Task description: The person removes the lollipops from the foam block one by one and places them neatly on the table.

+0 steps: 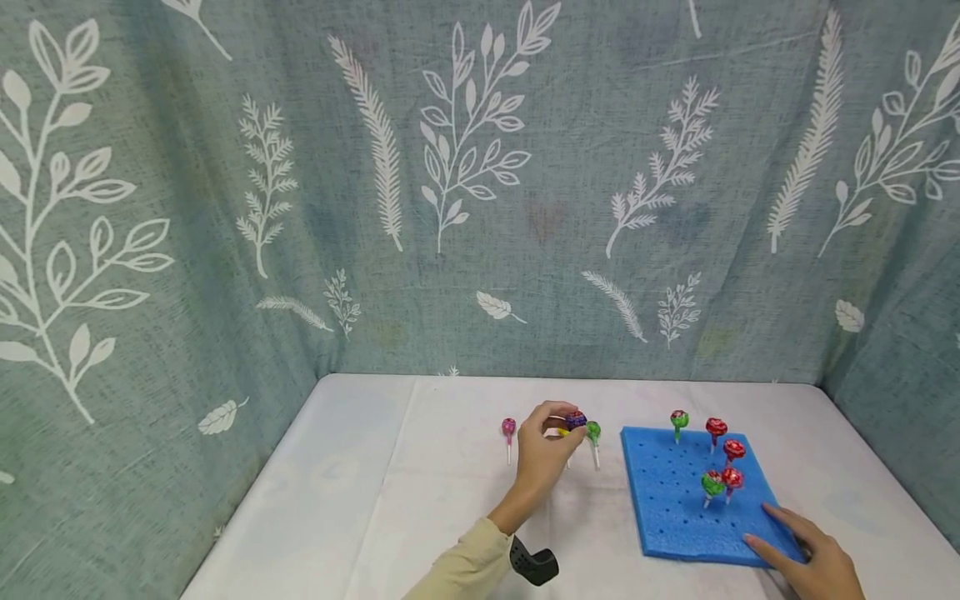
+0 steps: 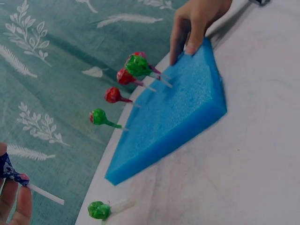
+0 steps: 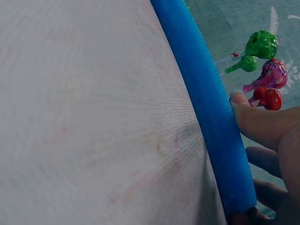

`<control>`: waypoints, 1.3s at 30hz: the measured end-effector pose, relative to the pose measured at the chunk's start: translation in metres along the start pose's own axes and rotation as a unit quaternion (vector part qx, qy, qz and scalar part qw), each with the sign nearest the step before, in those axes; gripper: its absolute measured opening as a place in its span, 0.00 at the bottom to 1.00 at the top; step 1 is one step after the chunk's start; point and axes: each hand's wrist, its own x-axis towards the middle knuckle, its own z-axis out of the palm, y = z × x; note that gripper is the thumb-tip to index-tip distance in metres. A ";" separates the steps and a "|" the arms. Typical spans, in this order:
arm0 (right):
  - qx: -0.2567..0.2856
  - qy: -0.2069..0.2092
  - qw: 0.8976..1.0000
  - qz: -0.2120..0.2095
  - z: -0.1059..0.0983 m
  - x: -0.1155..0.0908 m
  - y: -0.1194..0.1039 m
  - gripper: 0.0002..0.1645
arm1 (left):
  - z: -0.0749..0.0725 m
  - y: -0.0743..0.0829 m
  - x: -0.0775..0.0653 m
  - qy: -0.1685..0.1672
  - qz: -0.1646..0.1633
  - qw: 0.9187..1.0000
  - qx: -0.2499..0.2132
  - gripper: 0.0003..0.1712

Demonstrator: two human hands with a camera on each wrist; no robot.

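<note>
Between thumb and fingers, my left hand [image 1: 542,454] pinches a dark blue-purple lollipop [image 1: 576,419], its white stick [image 2: 47,194] pointing away from the fingers in the left wrist view. Close beside this hand lie a green lollipop [image 1: 593,433] and a yellow lollipop [image 1: 562,432], the latter mostly hidden by the fingers. My right hand [image 1: 817,560] holds the near right corner of a blue foam board [image 1: 667,521], thumb at the near edge and fingers along the right side. Red lollipops [image 1: 716,427] and green lollipops [image 1: 712,483] stand in the board's right half and far side.
A pink lollipop [image 1: 508,427] lies left of my left hand. Rows of small holes [image 1: 662,479] cover the board. The white-covered table [image 1: 360,467] ends at a green leaf-patterned curtain [image 1: 465,317] at the back and sides.
</note>
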 end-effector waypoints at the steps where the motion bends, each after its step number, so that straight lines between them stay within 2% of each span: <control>1: 0.001 0.001 1.000 0.000 0.000 0.000 0.000 0.63 | -0.001 0.000 0.000 0.001 0.001 1.000 0.002 0.13; 8: 0.006 -0.004 1.000 0.001 -0.001 -0.002 -0.002 0.64 | -0.011 0.001 0.002 0.010 -0.017 1.000 0.011 0.14; 14: 0.007 -0.002 1.000 0.002 -0.002 -0.003 -0.003 0.64 | -0.022 0.026 -0.003 0.013 -0.019 1.000 0.004 0.13; 18: 0.010 -0.002 1.000 0.002 -0.002 -0.002 -0.002 0.64 | -0.028 0.030 -0.003 0.017 -0.024 1.000 0.001 0.13; 23: 0.008 0.002 1.000 -0.002 -0.001 -0.002 -0.002 0.63 | -0.035 0.031 -0.002 0.018 -0.034 0.999 0.003 0.13; 28: 0.006 0.000 1.000 -0.001 -0.001 -0.001 -0.001 0.64 | -0.042 0.027 0.001 0.016 -0.028 0.999 0.003 0.13; 34: 0.008 0.003 1.000 -0.003 -0.001 -0.001 -0.001 0.63 | -0.050 0.025 0.002 0.027 -0.026 0.999 0.033 0.14; 39: 0.006 0.004 1.000 -0.002 0.000 -0.001 -0.001 0.63 | -0.058 0.020 0.005 0.032 -0.040 0.998 0.028 0.13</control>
